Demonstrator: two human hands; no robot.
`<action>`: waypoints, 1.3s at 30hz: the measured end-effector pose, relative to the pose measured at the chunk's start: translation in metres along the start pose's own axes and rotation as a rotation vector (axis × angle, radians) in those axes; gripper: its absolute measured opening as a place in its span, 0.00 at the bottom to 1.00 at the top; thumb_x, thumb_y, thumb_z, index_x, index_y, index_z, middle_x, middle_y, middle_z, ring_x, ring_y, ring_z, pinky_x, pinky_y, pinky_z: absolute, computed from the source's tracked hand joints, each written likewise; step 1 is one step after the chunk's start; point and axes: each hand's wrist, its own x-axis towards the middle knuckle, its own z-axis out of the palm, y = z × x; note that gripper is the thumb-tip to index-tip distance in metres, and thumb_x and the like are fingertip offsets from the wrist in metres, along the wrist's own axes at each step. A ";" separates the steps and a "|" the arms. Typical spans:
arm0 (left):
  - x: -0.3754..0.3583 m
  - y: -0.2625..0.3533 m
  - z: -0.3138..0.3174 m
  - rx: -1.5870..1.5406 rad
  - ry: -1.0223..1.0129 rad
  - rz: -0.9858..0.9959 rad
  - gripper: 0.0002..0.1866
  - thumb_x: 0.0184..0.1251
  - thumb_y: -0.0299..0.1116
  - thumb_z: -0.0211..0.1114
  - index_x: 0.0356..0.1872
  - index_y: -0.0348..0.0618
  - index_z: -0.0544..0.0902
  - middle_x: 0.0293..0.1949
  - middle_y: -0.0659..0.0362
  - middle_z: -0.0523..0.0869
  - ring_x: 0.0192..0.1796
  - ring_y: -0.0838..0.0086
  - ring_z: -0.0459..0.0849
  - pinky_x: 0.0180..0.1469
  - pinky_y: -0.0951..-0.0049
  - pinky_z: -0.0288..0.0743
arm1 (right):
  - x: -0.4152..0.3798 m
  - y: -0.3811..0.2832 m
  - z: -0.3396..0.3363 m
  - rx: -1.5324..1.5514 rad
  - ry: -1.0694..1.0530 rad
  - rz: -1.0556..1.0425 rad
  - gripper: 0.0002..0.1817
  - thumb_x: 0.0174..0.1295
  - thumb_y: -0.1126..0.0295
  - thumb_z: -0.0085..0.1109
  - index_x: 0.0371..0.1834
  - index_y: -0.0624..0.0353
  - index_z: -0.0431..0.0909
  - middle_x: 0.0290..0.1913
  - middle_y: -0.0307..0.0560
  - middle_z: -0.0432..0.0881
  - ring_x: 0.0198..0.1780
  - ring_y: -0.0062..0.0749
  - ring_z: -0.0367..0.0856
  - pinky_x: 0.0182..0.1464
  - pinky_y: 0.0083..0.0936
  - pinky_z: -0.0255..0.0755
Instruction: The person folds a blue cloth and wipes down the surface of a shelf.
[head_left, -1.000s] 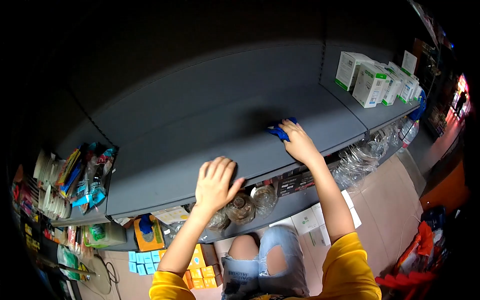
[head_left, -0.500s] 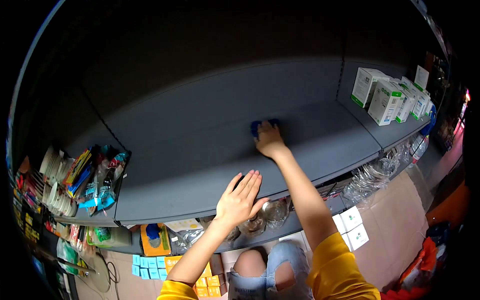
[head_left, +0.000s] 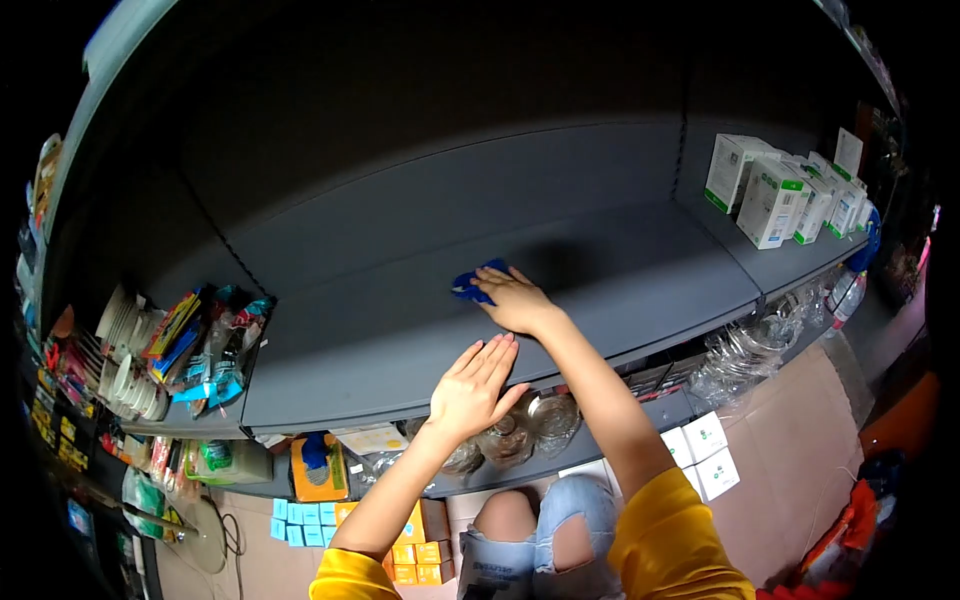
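Observation:
A crumpled blue cloth (head_left: 466,287) lies under the fingers of my right hand (head_left: 518,301), which presses it onto the grey shelf (head_left: 640,270). Part of the cloth sticks out past the fingertips on the left. My left hand (head_left: 474,388) rests at the shelf's front edge, its fingers straight and close together, the thumb apart. Nothing is in that hand. The right wrist is a little above and to the right of the left fingertips.
White-and-green boxes (head_left: 772,203) stand at the shelf's right end. Packaged goods (head_left: 215,350) and white dishes (head_left: 130,385) fill the left end. Below are plastic-wrapped glassware (head_left: 550,425), orange boxes (head_left: 425,550), light-blue boxes (head_left: 303,522) and white boxes (head_left: 713,472).
My right hand has slid the blue cloth left and toward me across the shelf. My left hand stays nearly in place. The view has shifted slightly.

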 end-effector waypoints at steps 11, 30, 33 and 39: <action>0.000 0.001 -0.001 0.036 -0.077 -0.006 0.27 0.60 0.43 0.56 0.55 0.34 0.70 0.55 0.51 0.74 0.58 0.67 0.73 0.62 0.66 0.62 | -0.030 0.109 -0.038 -0.095 0.103 0.412 0.25 0.65 0.60 0.38 0.64 0.56 0.58 0.68 0.43 0.53 0.70 0.31 0.47 0.69 0.33 0.41; 0.001 0.002 -0.002 0.087 -0.062 0.015 0.28 0.59 0.46 0.56 0.54 0.34 0.71 0.55 0.52 0.75 0.58 0.68 0.73 0.61 0.67 0.64 | 0.028 0.010 0.009 0.101 -0.019 0.024 0.26 0.64 0.61 0.40 0.64 0.59 0.58 0.68 0.46 0.54 0.71 0.31 0.45 0.70 0.32 0.36; 0.001 0.003 -0.004 0.102 -0.072 0.014 0.28 0.59 0.47 0.56 0.54 0.35 0.71 0.55 0.53 0.75 0.58 0.68 0.73 0.61 0.67 0.63 | 0.011 0.036 -0.005 0.050 -0.021 0.027 0.25 0.62 0.63 0.43 0.63 0.57 0.61 0.69 0.47 0.53 0.71 0.32 0.45 0.70 0.33 0.35; 0.002 0.004 -0.004 0.099 -0.064 0.008 0.27 0.59 0.47 0.56 0.53 0.35 0.72 0.54 0.53 0.76 0.57 0.68 0.74 0.61 0.67 0.64 | -0.015 0.104 -0.035 -0.200 0.103 0.241 0.23 0.58 0.64 0.50 0.59 0.55 0.67 0.68 0.49 0.51 0.71 0.40 0.42 0.70 0.37 0.36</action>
